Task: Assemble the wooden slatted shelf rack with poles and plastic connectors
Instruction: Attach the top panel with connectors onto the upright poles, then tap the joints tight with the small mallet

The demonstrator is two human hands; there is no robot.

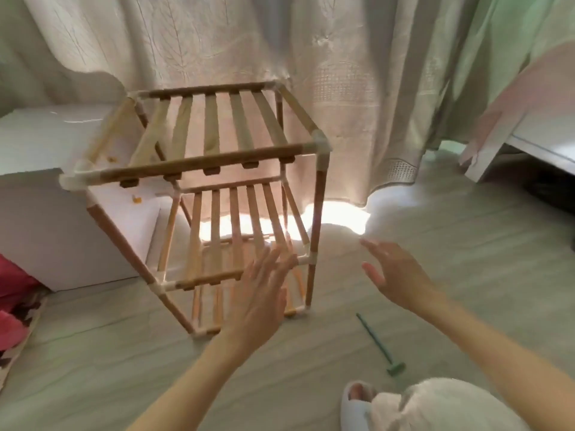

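rack (199,194) stands upright on the floor (435,259), close to the curtain (342,88) and just beside a white box (46,188) on its left. three slatted tiers are visible: top shelf (217,129), middle shelf (242,225), and a bottom one low down, partly hidden behind my left hand. corner poles (319,219) run between the tiers, and white plastic connectors (322,147) sit at the corners i can see. frame looks closed on all corners in view; the far bottom corners are hidden.

my left hand (258,293) is in front of the lower right part of the rack, fingers straight and spread, holding nothing; blur keeps me from telling whether the fingertips touch the slats. my right hand (398,275) hovers over the floor to the right of the rack, apart from it, fingers spread and relaxed, also empty.

a green mallet (381,346) lies on the floor near my right forearm, untouched. my slippered foot (357,405) is at the lower edge.

judgement: assembly appears essentially done, with no loose poles or connectors in view. what may be left is checking joints for seating, tapping any loose ones, and squaring the rack.
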